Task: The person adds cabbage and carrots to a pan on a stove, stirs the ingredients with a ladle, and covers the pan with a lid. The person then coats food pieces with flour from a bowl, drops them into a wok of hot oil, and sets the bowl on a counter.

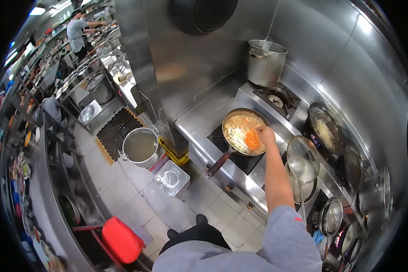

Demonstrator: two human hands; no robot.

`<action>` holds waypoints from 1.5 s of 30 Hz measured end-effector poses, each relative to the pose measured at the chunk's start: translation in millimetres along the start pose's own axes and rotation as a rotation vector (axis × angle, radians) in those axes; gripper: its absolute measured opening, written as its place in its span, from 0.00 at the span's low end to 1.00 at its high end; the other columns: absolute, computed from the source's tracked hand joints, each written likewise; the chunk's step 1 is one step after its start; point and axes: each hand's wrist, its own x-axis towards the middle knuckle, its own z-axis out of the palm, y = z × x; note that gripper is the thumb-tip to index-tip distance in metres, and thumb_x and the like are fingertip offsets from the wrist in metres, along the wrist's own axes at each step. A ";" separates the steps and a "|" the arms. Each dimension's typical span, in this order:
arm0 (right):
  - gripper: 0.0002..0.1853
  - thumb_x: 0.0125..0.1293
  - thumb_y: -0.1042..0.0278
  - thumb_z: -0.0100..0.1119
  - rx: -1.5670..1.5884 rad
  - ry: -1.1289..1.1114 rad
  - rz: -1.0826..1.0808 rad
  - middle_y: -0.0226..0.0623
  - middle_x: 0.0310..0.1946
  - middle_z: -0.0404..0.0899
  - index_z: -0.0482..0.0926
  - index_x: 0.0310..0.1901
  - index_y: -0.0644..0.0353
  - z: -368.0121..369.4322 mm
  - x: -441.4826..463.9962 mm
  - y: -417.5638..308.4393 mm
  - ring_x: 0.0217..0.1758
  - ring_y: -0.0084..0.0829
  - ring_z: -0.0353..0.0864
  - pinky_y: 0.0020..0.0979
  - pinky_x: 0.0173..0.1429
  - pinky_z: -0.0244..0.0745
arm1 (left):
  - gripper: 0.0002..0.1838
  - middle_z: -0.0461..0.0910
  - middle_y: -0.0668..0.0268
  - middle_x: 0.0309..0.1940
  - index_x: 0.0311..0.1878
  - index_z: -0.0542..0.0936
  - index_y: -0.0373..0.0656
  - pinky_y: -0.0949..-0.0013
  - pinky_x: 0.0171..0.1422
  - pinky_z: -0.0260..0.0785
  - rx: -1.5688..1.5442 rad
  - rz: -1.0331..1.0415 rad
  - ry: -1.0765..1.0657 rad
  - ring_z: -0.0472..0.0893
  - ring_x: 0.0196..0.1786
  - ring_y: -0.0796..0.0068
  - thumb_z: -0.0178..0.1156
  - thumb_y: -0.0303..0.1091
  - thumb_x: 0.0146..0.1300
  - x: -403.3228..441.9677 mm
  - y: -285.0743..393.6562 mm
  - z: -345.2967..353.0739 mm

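My right hand [266, 135] reaches over the right rim of a frying pan on the stove, its fingers drawn together close above the food. Whatever may be between the fingertips is too small to make out. In the pan [229, 147] lie shredded carrots [252, 139], pale white strips [237, 137] and a light brown saucy mix [242, 121]. The pan's dark handle [219, 164] sticks out past the stove's front edge toward the lower left. My left hand is out of view.
A tall stockpot [267, 63] holding a whisk stands behind the pan. Right of my arm are a glass lid [303, 158] and a blackened wok [324, 128]. On the floor side are a large pot [141, 147] and a square tin [172, 179]. A co-worker [77, 34] stands far left.
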 end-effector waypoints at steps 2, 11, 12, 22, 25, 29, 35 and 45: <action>0.09 0.55 0.66 0.60 0.004 0.029 0.003 0.47 0.41 0.82 0.85 0.38 0.55 0.7 6.7 2.9 0.45 0.43 0.81 0.38 0.51 0.74 | 0.19 0.79 0.55 0.42 0.55 0.74 0.39 0.60 0.41 0.72 -0.003 0.002 0.003 0.78 0.42 0.60 0.54 0.38 0.64 -7.4 0.2 7.9; 0.06 0.53 0.71 0.61 -0.137 -0.105 -0.229 0.48 0.31 0.82 0.84 0.33 0.59 26.1 -5.8 5.4 0.37 0.42 0.83 0.36 0.43 0.76 | 0.20 0.78 0.54 0.46 0.56 0.74 0.39 0.58 0.48 0.71 -0.024 0.083 -0.016 0.77 0.48 0.57 0.54 0.39 0.64 -15.3 9.9 44.4; 0.06 0.52 0.71 0.62 -0.040 0.068 -0.234 0.48 0.31 0.82 0.84 0.32 0.59 17.2 -7.1 0.0 0.37 0.42 0.82 0.36 0.42 0.76 | 0.20 0.78 0.54 0.46 0.56 0.74 0.39 0.57 0.49 0.71 -0.034 0.116 -0.015 0.77 0.49 0.57 0.54 0.40 0.64 -15.7 14.0 49.6; 0.09 0.51 0.69 0.59 -0.102 0.175 -0.196 0.48 0.33 0.82 0.84 0.34 0.60 1.7 32.1 -6.6 0.39 0.46 0.82 0.38 0.45 0.75 | 0.10 0.73 0.68 0.20 0.45 0.78 0.39 0.71 0.18 0.68 -0.364 0.335 0.235 0.72 0.19 0.79 0.56 0.29 0.62 26.6 11.0 70.4; 0.12 0.62 0.62 0.59 0.263 0.106 -0.384 0.40 0.37 0.83 0.83 0.38 0.63 2.5 42.2 -57.6 0.42 0.34 0.81 0.34 0.48 0.74 | 0.08 0.76 0.70 0.22 0.37 0.81 0.39 0.74 0.24 0.66 -0.347 0.459 0.478 0.71 0.21 0.82 0.60 0.33 0.61 0.1 26.7 71.1; 0.10 0.67 0.63 0.55 0.530 -0.290 -0.314 0.23 0.23 0.68 0.78 0.35 0.61 -23.1 -61.0 -214.9 0.24 0.18 0.64 0.23 0.31 0.63 | 0.15 0.77 0.66 0.20 0.32 0.81 0.37 0.72 0.27 0.68 -0.416 0.428 0.602 0.74 0.22 0.81 0.63 0.42 0.61 -38.9 44.2 57.0; 0.27 0.59 0.75 0.57 0.471 -1.153 -0.544 0.25 0.28 0.70 0.70 0.62 0.55 97.4 -316.8 -339.1 0.29 0.16 0.68 0.20 0.30 0.65 | 0.11 0.79 0.67 0.27 0.32 0.81 0.36 0.74 0.32 0.70 -0.777 0.668 0.787 0.76 0.28 0.81 0.59 0.34 0.64 -98.6 21.2 11.9; 0.18 0.58 0.73 0.63 -0.021 -1.728 -0.870 0.28 0.22 0.75 0.78 0.51 0.59 239.9 -566.8 -295.6 0.23 0.19 0.72 0.24 0.28 0.69 | 0.05 0.78 0.66 0.33 0.42 0.77 0.37 0.79 0.30 0.67 -1.240 0.663 1.479 0.75 0.27 0.83 0.55 0.27 0.66 -228.2 -176.8 -90.6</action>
